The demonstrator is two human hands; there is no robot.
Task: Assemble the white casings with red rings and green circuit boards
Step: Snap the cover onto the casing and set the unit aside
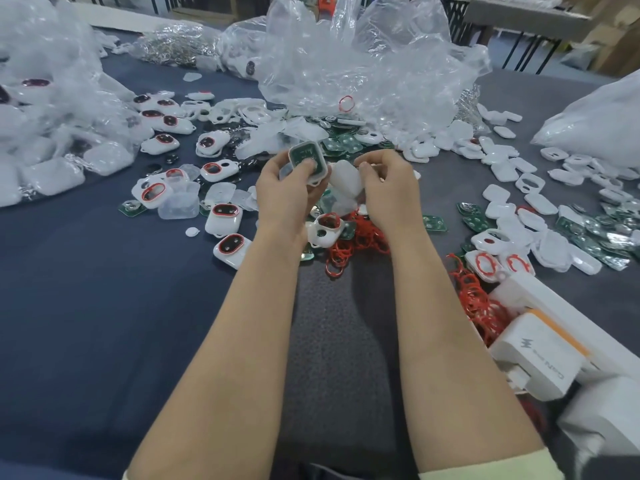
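Observation:
My left hand [287, 188] grips a white casing half [320, 169] above the table's middle. A green circuit board [304, 154] sits inside it, with my thumb pressing on the board. My right hand [388, 188] holds a plain white casing cover [344, 180] just right of it; the two parts are close, almost touching. Below my hands lies a tangle of red rings [360, 237] beside a casing with a red ring [325, 228]. Loose green boards [341, 140] lie beyond my hands.
Assembled casings with red rings [227, 218] are scattered on the left. White covers and boards [554, 216] pile up on the right. Crumpled clear plastic bags [363, 64] fill the back and left. A white foam box [561, 327] with more red rings stands at the near right.

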